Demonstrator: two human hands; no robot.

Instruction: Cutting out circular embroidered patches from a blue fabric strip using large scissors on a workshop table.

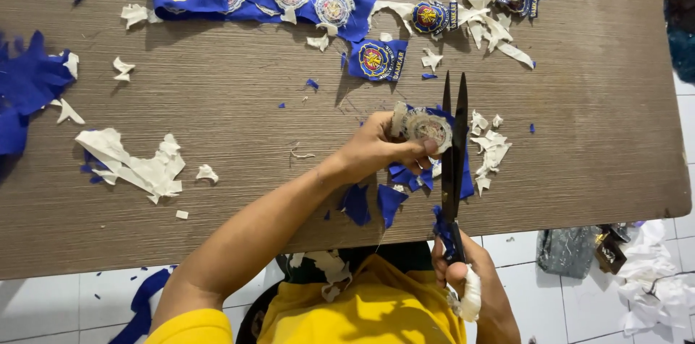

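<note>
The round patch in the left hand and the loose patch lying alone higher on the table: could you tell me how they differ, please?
The held patch shows its pale back and is trimmed nearly round, with the scissors beside it. The loose patch lies face up, colourful, with a squarish blue fabric border. Both are round emblems on blue cloth.

Round patch (pixel 428 129) face-down, black scissors (pixel 454 159) alongside

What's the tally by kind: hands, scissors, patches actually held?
Hands: 2 (left hand, right hand)
Scissors: 1 (black scissors, in the right hand)
Held patches: 1 (round patch, in the left hand)
Total: 4
</note>
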